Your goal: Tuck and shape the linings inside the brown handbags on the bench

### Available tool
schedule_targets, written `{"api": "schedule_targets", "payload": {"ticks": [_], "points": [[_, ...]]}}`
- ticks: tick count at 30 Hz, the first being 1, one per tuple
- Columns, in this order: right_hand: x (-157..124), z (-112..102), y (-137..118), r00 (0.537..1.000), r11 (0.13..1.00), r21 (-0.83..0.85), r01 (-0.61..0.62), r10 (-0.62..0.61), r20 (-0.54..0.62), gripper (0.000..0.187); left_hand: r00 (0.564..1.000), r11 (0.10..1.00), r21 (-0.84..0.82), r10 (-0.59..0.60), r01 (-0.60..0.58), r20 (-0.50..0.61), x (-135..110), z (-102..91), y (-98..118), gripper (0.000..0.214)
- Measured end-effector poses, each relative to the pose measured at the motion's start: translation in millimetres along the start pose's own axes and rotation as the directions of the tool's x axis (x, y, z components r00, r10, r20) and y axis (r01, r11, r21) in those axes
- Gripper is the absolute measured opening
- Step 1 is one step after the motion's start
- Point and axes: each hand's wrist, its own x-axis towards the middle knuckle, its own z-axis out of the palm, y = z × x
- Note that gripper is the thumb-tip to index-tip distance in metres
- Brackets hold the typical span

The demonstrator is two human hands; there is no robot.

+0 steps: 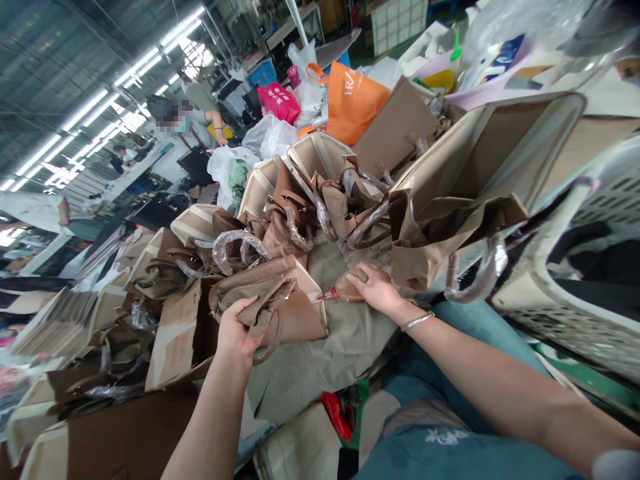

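My left hand [235,331] is closed on the top edge and handle of a brown handbag [280,300] lying on grey-brown cloth [325,347] in front of me. My right hand [373,287] rests just right of that bag, its fingers curled over a small brown oval piece [347,287] with a red tag beside it. A silver bangle sits on my right wrist. Several more brown and beige handbags [300,207] with plastic-wrapped handles are heaped just beyond both hands.
A white plastic basket [575,267] stands at the right. An open beige bag [500,153] leans beside it. An orange tote [350,100] and a pink bag [277,100] lie farther back. Another person [193,123] works at a far table. Cardboard pieces [175,340] lie left.
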Motion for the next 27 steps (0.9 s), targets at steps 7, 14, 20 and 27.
{"api": "schedule_targets", "payload": {"ticks": [7,14,20,27], "points": [[-0.9,-6.2,-3.3,0.994,0.996,0.022,-0.083,0.081,0.068,0.015,1.000,0.999,0.034,0.009,-0.010,0.029,3.4,-1.8,-2.9,0.011],[-2.4,-5.5,-1.5,0.996,0.998,0.038,0.059,-0.056,-0.075,0.017,0.999,0.999,0.033,-0.011,0.009,0.039,0.0,-4.8,-1.2,0.013],[-5.4,-8.3,-3.5,0.978,0.985,0.014,0.170,-0.167,-0.123,0.017,0.999,1.000,-0.007,-0.023,0.023,0.032,-3.6,-4.6,-0.6,0.014],[-7.5,-8.1,-7.7,0.969,0.979,0.018,0.201,-0.196,-0.148,0.019,0.998,1.000,-0.009,-0.009,0.010,0.062,-3.4,-3.9,-1.9,0.014]]}}
